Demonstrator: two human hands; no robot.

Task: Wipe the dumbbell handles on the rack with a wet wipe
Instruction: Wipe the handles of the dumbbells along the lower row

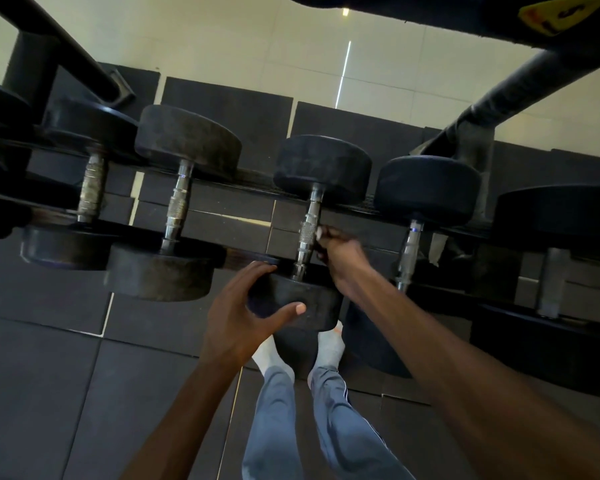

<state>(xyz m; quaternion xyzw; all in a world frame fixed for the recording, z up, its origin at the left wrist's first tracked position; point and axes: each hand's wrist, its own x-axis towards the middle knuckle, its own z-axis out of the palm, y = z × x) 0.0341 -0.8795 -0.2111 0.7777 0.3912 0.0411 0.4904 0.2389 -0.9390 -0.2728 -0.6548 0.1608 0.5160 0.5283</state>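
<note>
Several black dumbbells lie across a dark rack [243, 192]. The middle dumbbell [323, 168] has a knurled chrome handle [307, 233]. My right hand [340, 254] is at the right side of that handle, fingers curled, pinching a small white wet wipe [318, 233] against the metal. My left hand [243, 306] cups the near black head [302, 306] of the same dumbbell, thumb on its front face and fingers over its top. Most of the wipe is hidden by my fingers.
Neighbouring dumbbells stand close on both sides, with handles on the left [177, 206] and on the right [407, 251]. An upper rack rail [520, 88] slants overhead at right. Below are dark rubber floor mats [49, 375] and my legs in grey trousers [274, 420].
</note>
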